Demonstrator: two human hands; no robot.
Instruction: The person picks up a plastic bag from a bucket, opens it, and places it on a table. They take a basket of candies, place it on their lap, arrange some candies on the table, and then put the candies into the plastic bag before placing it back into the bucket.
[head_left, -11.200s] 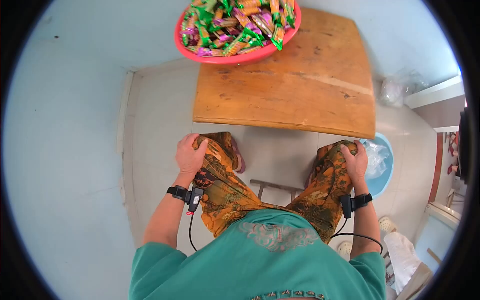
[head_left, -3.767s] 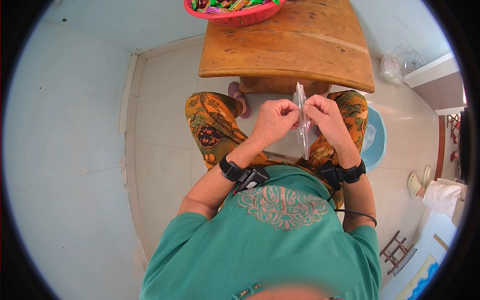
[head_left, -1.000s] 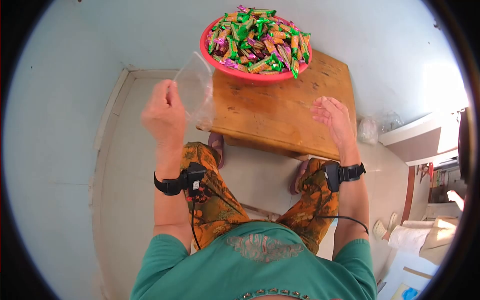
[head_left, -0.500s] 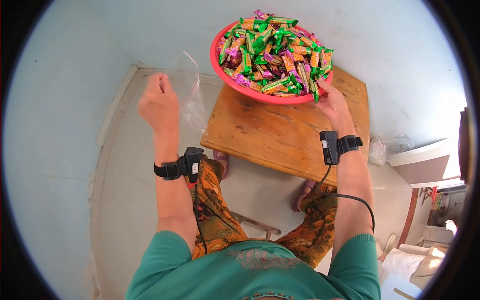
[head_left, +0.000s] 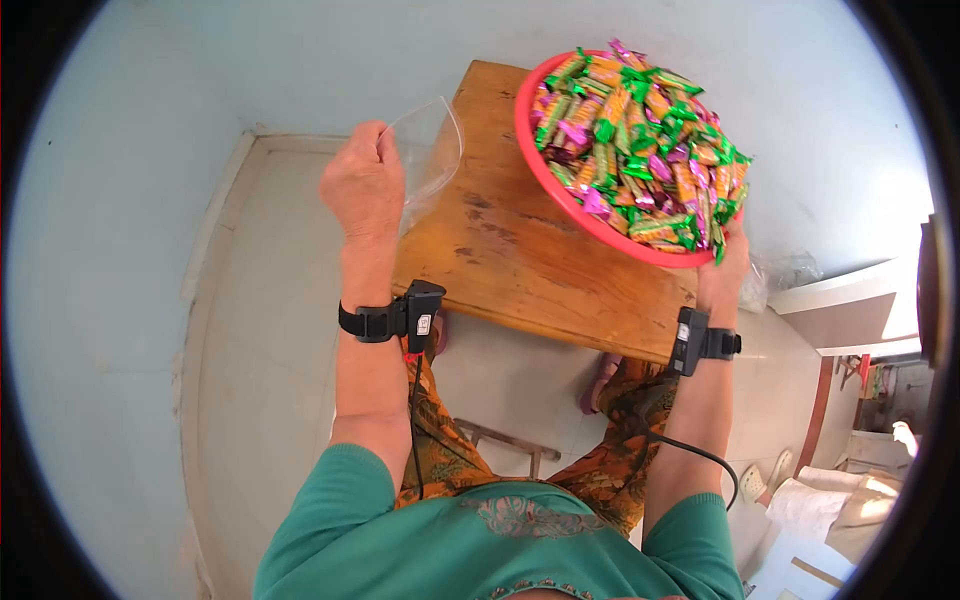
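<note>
My left hand is closed on the edge of a clear plastic bag, its open mouth standing out to the right over the table's left edge. At the right, a red plastic basin is heaped with small wrapped snacks in green, orange and purple foil. My right hand grips the basin's lower right rim, with most of its fingers hidden behind the rim and the wrappers.
Below the basin is a worn wooden table against pale blue walls. Crumpled clear plastic lies past its right side. A wooden stool bar shows between my legs. At the lower right are light-coloured clogs and a white cloth bundle.
The basin has shifted right and nearer to me with my right hand on it, uncovering the table's far left part. My left hand has moved right with the bag.
</note>
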